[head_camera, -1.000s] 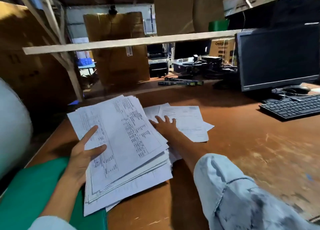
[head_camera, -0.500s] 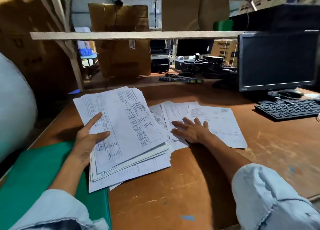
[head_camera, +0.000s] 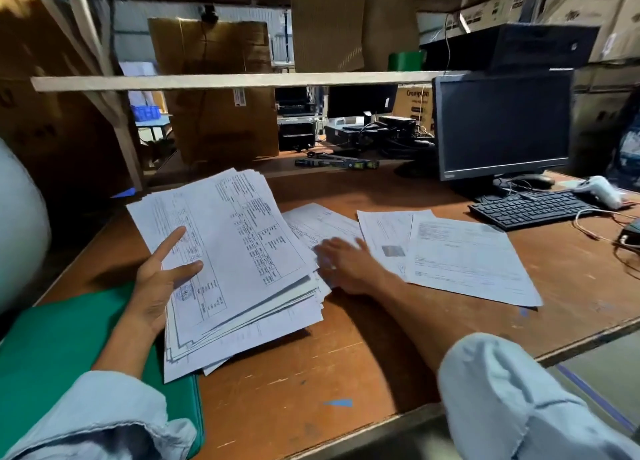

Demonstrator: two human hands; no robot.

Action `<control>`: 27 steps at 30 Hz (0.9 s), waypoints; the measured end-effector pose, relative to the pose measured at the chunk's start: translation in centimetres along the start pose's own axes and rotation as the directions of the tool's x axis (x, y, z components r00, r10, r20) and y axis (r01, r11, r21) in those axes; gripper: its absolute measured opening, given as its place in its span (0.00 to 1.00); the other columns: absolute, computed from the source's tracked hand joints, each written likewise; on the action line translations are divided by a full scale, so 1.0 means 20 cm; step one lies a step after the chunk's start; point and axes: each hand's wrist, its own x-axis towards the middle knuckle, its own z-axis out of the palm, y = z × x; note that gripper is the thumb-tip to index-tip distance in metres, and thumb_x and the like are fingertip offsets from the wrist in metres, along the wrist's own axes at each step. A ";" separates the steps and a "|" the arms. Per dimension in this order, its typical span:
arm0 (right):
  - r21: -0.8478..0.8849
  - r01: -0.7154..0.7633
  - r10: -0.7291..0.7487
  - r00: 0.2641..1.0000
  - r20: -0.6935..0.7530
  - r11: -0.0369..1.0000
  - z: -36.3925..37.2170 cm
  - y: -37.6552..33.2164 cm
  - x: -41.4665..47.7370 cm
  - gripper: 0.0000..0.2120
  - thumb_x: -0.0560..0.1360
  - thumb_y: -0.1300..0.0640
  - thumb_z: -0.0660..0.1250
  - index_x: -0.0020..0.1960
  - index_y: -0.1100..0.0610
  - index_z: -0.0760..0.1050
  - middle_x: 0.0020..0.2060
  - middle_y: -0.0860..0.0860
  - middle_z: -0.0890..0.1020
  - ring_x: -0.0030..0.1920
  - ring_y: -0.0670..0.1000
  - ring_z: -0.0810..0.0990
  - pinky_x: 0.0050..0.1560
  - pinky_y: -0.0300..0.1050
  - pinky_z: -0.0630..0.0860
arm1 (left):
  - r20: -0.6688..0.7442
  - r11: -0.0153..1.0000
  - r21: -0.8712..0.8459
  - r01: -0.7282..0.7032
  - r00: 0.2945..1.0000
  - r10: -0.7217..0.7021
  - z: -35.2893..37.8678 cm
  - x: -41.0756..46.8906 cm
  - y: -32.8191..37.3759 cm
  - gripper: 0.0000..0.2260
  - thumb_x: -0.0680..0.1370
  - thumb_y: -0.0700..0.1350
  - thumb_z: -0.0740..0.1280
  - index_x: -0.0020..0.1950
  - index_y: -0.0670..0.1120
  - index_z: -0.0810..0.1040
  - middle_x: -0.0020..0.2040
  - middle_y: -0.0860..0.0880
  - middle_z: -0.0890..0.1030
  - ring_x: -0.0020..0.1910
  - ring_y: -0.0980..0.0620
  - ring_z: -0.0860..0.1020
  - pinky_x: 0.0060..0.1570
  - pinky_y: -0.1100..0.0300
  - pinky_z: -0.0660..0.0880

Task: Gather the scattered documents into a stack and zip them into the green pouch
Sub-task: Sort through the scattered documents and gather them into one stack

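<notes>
My left hand (head_camera: 160, 279) grips a thick stack of printed documents (head_camera: 239, 262) by its left edge, thumb on top, the stack raised off the brown table. Under my left forearm at the table's near left corner lies the green pouch (head_camera: 59, 349), flat. My right hand (head_camera: 346, 262) rests palm down, fingers spread and blurred, on a loose sheet (head_camera: 318, 222) just right of the stack. Two more loose documents (head_camera: 464, 259) lie overlapping on the table to the right of that hand.
A black monitor (head_camera: 502, 124), keyboard (head_camera: 533, 208) and white handheld scanner (head_camera: 601, 189) occupy the table's back right, with cables (head_camera: 595, 224) near the right edge. A wooden shelf board (head_camera: 225, 80) crosses above the desk. Cardboard boxes stand behind. A white roll (head_camera: 17, 224) bulges at left.
My right hand has slid over the loose sheets, which now lie fanned further right. The view has turned right. The left hand still holds the stack the same way.
</notes>
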 end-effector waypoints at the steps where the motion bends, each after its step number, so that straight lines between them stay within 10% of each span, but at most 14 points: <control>1: 0.015 0.017 -0.018 0.998 0.055 1.000 0.03 -0.09 0.03 0.26 0.83 0.48 0.57 0.79 0.51 0.57 0.80 0.50 0.55 0.80 0.50 0.48 0.76 0.64 0.42 | -0.004 1.000 -0.009 -0.001 1.000 0.001 -0.01 0.00 0.00 0.31 0.73 0.28 0.68 0.71 0.54 0.75 0.65 0.46 0.80 0.62 0.40 0.79 0.53 0.46 0.80; 7: 0.064 -0.030 0.011 0.962 0.274 0.997 -0.06 -0.24 0.00 0.31 0.83 0.60 0.57 0.80 0.56 0.43 0.80 0.52 0.41 0.80 0.56 0.44 0.76 0.55 0.46 | -0.004 1.000 -0.005 -0.030 1.000 0.030 -0.02 0.01 0.01 0.30 0.74 0.30 0.67 0.71 0.55 0.75 0.63 0.48 0.82 0.60 0.44 0.81 0.51 0.53 0.81; 17: -0.031 -0.146 0.149 0.977 0.152 0.989 0.05 0.17 -0.02 0.31 0.74 0.25 0.41 0.76 0.30 0.45 0.80 0.44 0.45 0.79 0.60 0.43 0.74 0.69 0.39 | 0.109 0.999 0.036 0.020 0.994 -0.024 0.04 0.01 0.00 0.30 0.73 0.28 0.67 0.69 0.53 0.77 0.66 0.51 0.80 0.61 0.44 0.80 0.53 0.51 0.81; 27: 0.019 -0.098 0.097 0.995 0.037 0.995 -0.04 0.30 -0.23 0.24 0.82 0.38 0.48 0.75 0.43 0.62 0.76 0.48 0.64 0.76 0.56 0.61 0.75 0.62 0.50 | 0.263 0.984 0.010 0.177 0.949 -0.174 0.27 -0.02 0.00 0.30 0.72 0.30 0.68 0.69 0.55 0.76 0.66 0.44 0.79 0.59 0.36 0.81 0.51 0.39 0.80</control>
